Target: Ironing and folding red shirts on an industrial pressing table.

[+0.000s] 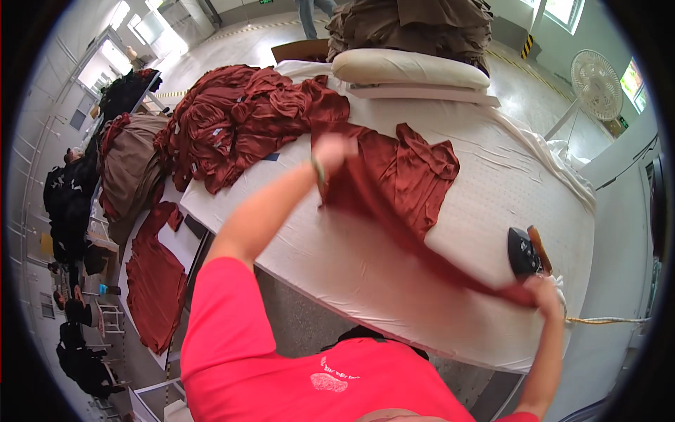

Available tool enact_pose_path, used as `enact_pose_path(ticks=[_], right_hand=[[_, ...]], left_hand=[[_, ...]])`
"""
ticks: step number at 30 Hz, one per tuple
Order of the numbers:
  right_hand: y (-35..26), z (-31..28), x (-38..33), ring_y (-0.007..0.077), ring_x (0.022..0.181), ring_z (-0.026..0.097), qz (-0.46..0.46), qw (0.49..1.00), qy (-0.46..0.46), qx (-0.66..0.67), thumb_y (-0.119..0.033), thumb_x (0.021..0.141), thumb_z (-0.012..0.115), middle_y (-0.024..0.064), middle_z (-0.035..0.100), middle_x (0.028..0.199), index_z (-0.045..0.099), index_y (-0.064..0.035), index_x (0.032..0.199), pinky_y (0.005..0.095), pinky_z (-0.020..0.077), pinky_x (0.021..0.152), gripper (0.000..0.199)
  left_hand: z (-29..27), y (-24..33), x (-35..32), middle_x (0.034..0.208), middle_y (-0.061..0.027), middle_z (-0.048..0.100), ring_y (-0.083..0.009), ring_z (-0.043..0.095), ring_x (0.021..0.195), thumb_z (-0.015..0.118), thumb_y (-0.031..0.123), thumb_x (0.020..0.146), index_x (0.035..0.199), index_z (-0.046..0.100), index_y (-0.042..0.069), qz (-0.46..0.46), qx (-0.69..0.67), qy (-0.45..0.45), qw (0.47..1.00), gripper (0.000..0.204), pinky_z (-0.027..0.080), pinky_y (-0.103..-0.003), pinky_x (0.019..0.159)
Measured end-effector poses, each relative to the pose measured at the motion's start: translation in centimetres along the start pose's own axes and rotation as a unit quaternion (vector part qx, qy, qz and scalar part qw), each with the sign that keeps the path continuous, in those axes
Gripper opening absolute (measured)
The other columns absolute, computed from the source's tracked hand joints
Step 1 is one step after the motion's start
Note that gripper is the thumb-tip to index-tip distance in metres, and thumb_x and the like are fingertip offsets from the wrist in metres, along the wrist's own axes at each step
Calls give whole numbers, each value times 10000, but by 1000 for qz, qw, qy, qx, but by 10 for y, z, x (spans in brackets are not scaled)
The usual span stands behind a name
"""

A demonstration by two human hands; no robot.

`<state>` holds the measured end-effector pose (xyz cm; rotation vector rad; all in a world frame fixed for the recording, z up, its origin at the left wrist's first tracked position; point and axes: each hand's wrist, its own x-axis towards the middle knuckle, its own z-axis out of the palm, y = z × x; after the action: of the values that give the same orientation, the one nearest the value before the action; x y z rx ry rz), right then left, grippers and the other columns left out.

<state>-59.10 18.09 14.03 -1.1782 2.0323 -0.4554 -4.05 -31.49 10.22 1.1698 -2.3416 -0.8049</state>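
Hands at both ends stretch a rust-red satin garment point(394, 190) across the white padded ironing table point(492, 183). The left hand point(332, 151) is clenched on one end of the cloth, out over the middle of the table, with a band at the wrist. The right hand point(543, 292) is closed on the other end, pulled into a narrow, blurred strip at the table's near right edge. Between them the garment lies partly bunched on the pad and partly lifted off it.

Just beside the right hand stands a black iron with a brown handle point(527, 250), resting on the table; a braided cord point(605, 321) runs off to the right.

At the far left of the table lies a heap of rust-red garments point(232, 119), touching the stretched piece. Beyond it sit a cream oblong pressing cushion point(408, 69) and a pile of brown cloth point(415, 24). A lower side table point(179, 243) on the left bears a flat red piece point(155, 281), with more brown cloth point(133, 165) draped behind it. A white fan point(596, 84) stands at the right. No container shows.
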Motion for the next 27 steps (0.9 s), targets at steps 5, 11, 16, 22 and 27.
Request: enact_pose_path(ticks=[5,11,16,22,27], right_hand=[[-126,-185,26,179,961,632,-203,838,498,89,-263,1021,563,107,684,1080,630,14,1221,308,480,901,348],[4,-134,27,189,762,589,-78,936,313,-143,-282,960,651,127,662,808,641,20,944,349,484,745,303],[230,-94,-59,272,984,656,86,944,185,-258,-360,973,632,206,702,1106,673,49,1155,379,509,882,450],[45,53,-120,340,1124,605,261,949,157,-84,-478,837,721,327,592,1262,507,115,1354,452,490,987,816],[75,64,-113,331,1128,608,221,958,163,83,-472,881,686,282,603,1267,535,87,1341,445,491,984,739]], left_hand=[[-167,138,41,929,-109,685,-214,647,774,569,257,962,998,714,37,73,-263,351,896,266,522,-356,670],[24,39,-124,815,-174,690,-284,611,689,636,410,944,881,724,38,-197,-100,24,975,387,486,-407,661],[141,96,-259,928,-236,666,-407,649,877,614,427,919,908,677,28,-219,-84,-9,972,405,512,-490,777],[165,126,-287,933,-198,691,-379,665,905,651,425,873,950,702,71,-243,-60,54,967,366,513,-481,799],[156,132,-282,941,-172,708,-364,673,922,688,476,834,959,715,69,-250,-28,35,967,426,521,-466,809]])
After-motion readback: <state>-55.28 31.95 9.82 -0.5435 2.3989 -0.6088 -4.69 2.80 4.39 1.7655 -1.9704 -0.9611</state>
